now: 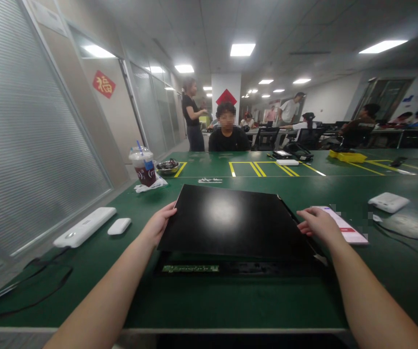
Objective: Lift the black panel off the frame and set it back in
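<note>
A flat, glossy black display panel (pixel 227 220) is tilted over a black frame (pixel 267 268) on the green table. Along the near side of the frame a green circuit board (pixel 190 268) shows. My left hand (pixel 161 220) is closed on the panel's left edge, fingers partly hidden behind it. At the right edge, my right hand (pixel 320 225) has its fingers apart beside a thin dark strip of the frame; whether the fingertips touch it I cannot tell. Just beyond that hand lies a phone (pixel 354 235) with a lit screen.
To the left are a white power bank (pixel 85 228) and a small white case (pixel 119 226). A lidded drink cup (pixel 143 167) stands by a metal bowl (pixel 168 166). A white box (pixel 389 202) and cables lie right. A person (pixel 229 138) sits across the table (pixel 231 305).
</note>
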`<state>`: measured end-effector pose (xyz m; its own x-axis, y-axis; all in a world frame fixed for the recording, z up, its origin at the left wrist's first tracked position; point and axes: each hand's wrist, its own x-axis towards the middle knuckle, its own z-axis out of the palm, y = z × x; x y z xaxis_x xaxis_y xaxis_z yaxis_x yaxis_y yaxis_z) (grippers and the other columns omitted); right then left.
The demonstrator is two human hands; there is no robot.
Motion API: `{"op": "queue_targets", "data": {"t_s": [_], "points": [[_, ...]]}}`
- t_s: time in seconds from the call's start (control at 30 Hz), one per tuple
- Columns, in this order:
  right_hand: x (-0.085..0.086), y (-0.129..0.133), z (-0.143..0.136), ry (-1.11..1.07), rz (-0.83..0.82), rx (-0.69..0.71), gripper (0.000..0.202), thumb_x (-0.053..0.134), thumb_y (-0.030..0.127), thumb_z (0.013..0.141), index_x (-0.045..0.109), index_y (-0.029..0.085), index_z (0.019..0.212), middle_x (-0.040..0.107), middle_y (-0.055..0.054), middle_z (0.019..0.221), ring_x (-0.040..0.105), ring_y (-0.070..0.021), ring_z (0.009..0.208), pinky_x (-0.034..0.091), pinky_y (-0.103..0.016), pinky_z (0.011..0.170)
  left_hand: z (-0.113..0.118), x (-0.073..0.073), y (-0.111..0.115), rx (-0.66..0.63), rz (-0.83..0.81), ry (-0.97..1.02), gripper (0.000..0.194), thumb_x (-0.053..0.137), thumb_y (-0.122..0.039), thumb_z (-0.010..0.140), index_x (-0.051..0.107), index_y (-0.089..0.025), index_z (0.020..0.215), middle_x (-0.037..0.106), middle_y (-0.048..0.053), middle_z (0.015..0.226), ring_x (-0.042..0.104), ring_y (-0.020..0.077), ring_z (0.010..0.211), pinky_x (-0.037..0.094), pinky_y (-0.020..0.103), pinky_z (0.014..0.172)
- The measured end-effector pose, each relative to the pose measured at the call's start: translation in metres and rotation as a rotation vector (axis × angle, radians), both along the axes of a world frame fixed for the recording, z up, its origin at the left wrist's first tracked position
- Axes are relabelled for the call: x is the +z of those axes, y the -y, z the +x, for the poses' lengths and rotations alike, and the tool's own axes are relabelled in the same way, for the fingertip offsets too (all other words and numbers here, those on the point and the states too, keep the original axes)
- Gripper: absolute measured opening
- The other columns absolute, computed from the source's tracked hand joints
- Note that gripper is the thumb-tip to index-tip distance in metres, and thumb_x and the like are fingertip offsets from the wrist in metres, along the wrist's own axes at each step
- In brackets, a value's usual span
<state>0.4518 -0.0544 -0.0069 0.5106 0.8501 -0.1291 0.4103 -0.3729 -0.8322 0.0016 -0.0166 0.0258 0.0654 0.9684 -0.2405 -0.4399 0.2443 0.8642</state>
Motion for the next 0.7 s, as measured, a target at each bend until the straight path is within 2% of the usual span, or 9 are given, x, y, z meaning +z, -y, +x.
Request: {"op": "queue_targets", "data": {"t_s": [0.2,0.4,0.57,0.7], "points": [[-0.001,-0.001,0.001,0.087,-0.026,-0.015,0.03,0.058,0.039,0.083,0.058,0.017,0.104,0.072,-0.009,0.067,0.069,-0.02,0.058,0.054,-0.028,0.055,0.003,-0.005,-0.001,0.007,-0.027,-0.077,0.062,0.047,0.0,0.086,0.047,-0.014,0.147,0.078,0.009,0.084,0.073,0.0212,0.061,0.06,0.032,0.058],[-0.002,0.001,0.0,0.264,-0.018,-0.001,0.036,0.056,0.043,0.082,0.063,0.018,0.107,0.072,-0.008,0.069,0.068,-0.02,0.06,0.053,-0.031,0.061,0.004,-0.007,-0.001,-0.006,-0.048,-0.137,0.059,0.048,-0.004,0.089,0.048,-0.017,0.146,0.078,0.009,0.084,0.072,0.0204,0.058,0.058,0.031,0.056],[0.002,0.003,-0.008,0.496,-0.063,-0.007,0.038,0.052,0.047,0.082,0.068,0.021,0.104,0.072,-0.009,0.078,0.069,-0.025,0.074,0.051,-0.035,0.068,0.006,-0.008,0.002,-0.005,-0.073,-0.205,0.057,0.048,-0.008,0.092,0.048,-0.024,0.147,0.078,0.007,0.085,0.072,0.0204,0.058,0.057,0.03,0.054],[0.009,0.008,-0.019,0.658,-0.114,0.016,0.04,0.046,0.051,0.084,0.067,0.022,0.103,0.072,-0.014,0.091,0.068,-0.0316,0.09,0.048,-0.038,0.072,0.008,-0.007,0.003,-0.008,-0.069,-0.225,0.056,0.047,-0.007,0.092,0.049,-0.021,0.146,0.078,0.006,0.083,0.073,0.0209,0.063,0.058,0.029,0.056]]}}
